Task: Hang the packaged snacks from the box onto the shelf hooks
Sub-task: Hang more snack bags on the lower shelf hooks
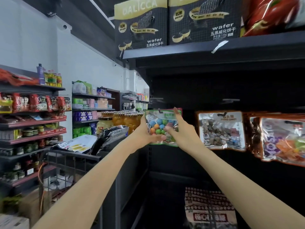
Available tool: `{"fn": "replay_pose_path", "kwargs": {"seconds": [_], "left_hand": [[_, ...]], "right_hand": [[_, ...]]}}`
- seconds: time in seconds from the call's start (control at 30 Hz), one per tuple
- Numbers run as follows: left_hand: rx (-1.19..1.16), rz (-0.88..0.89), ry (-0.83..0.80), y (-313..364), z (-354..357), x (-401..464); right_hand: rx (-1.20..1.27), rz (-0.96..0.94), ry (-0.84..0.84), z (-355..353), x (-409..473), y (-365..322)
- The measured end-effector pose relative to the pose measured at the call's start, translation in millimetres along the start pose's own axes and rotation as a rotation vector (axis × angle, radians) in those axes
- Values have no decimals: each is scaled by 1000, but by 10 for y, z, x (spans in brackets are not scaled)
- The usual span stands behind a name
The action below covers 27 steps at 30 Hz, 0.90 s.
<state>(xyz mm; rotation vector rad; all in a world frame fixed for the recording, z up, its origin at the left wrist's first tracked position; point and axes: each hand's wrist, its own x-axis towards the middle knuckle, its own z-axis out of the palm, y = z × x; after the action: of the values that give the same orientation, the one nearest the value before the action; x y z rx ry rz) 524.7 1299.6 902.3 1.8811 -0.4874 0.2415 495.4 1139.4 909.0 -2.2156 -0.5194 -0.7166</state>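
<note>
- Candy packet (162,127), green-edged with a clear window showing coloured balls, was held up against the dark back panel of the shelf unit, its header level with a hook (159,110).
- Left hand (146,129): grip closed around the packet's left edge and lower corner, thumb across the front.
- Right hand (173,128): grip on the right side, one finger stretched up to the header, the rest against the window.
- Handling, judged: light, soft film, loose contents that shift; probably slippery. Best taken by the stiffer header near the hang hole, bottom steadied.
- Whether the hole was already on the hook could not be told.
- Just right: brown stone-candy packet (221,129) hanging, then orange-trimmed packets (283,139).
- Above: wafer boxes (141,23) on the top shelf (214,47).
- Left, near: wire cart (72,161) carrying silver bags.
</note>
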Motion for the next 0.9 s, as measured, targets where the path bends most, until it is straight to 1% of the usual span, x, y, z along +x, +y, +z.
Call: {"fn": "replay_pose_path", "kwargs": {"seconds": [0.13, 0.27, 0.37, 0.43, 0.5, 0.53, 0.63, 0.7, 0.73, 0.8, 0.9], "left_hand": [[15, -2, -26, -19, -22, 101], [46, -20, -18, -20, -66, 132], [-9, -8, -34, -15, -99, 82], [-119, -34, -43, 5, -146, 49], [-218, -60, 6, 68, -178, 37], [-215, -54, 54, 107, -181, 32], [-159, 15, 177, 228, -199, 116], [-114, 48, 217, 287, -207, 287], [-75, 28, 234, 320, -206, 357], [-47, -43, 239, 355, -206, 502], [104, 4, 176, 357, -193, 592]], "right_hand": [[-26, 28, 4, 14, 88, 2], [-22, 50, -3, 50, 136, 46], [-43, 60, 6, 32, 167, 60], [-61, 61, 3, -19, 173, 28], [-83, 55, -3, -74, 179, -2], [-91, 50, -3, -98, 190, -8], [-88, 46, 4, -150, 267, -33], [-91, 46, 18, -182, 354, -65], [-102, 51, 11, -197, 397, -91], [-142, 70, -42, -205, 482, -137], [-204, 111, -109, -176, 571, -144]]}}
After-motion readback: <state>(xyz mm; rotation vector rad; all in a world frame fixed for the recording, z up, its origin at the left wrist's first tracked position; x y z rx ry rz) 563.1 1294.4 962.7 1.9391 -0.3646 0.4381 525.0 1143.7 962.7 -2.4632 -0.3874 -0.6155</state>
